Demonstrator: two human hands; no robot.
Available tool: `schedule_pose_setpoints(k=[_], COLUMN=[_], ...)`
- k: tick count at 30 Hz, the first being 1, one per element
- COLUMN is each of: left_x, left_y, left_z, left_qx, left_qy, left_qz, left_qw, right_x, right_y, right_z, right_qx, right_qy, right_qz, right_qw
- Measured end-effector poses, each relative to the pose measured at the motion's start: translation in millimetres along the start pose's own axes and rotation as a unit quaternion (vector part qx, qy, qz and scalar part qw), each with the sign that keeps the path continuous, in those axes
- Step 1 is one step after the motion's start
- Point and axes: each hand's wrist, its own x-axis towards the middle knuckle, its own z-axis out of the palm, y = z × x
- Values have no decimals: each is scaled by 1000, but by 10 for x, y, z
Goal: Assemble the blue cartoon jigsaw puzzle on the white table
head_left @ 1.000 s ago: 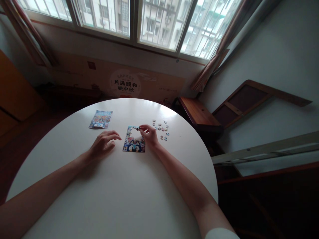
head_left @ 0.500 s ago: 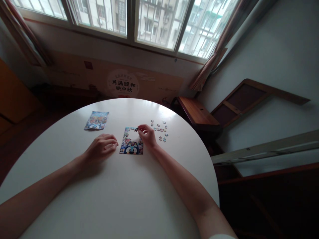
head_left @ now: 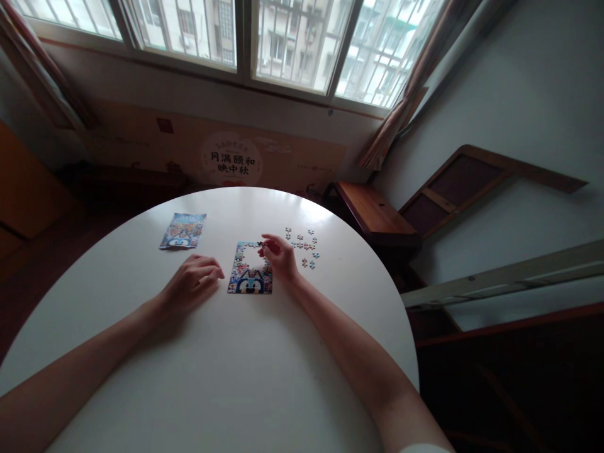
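Observation:
A partly assembled jigsaw puzzle [head_left: 250, 284] lies on the white round table [head_left: 226, 358], with a blue cartoon face along its near edge and a white gap in its middle. Above its upper right corner, my right hand [head_left: 280, 257] pinches a small dark puzzle piece [head_left: 261, 244] between thumb and fingers, which partly cover it. My left hand [head_left: 195, 278] rests on the table just left of the puzzle, fingers loosely bent and holding nothing. Several loose puzzle pieces [head_left: 300, 238] are scattered to the right of my right hand.
A colourful printed packet [head_left: 183, 231] lies on the table's far left. Past the table's right edge stands a wooden bench [head_left: 370, 211]. Barred windows [head_left: 292, 47] and a wall banner [head_left: 283, 154] are behind the table.
My right hand's fingers have shifted slightly around the dark piece at the puzzle's upper right. My left hand stays in place, and the whole view has moved a little.

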Motion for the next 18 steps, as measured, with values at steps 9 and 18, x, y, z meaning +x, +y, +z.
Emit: schedule_pose_setpoints(k=[9, 18], left_x=[-21, -10], left_y=[-46, -17], left_z=[41, 16], left_qx=[-42, -41], left_qy=[-10, -12], left_qz=[5, 0], left_qw=[999, 999], right_x=[22, 20], right_y=[18, -4], right_z=[-10, -47], right_qx=[53, -53], right_qy=[13, -5], right_qz=[68, 15], right_qw=[996, 998])
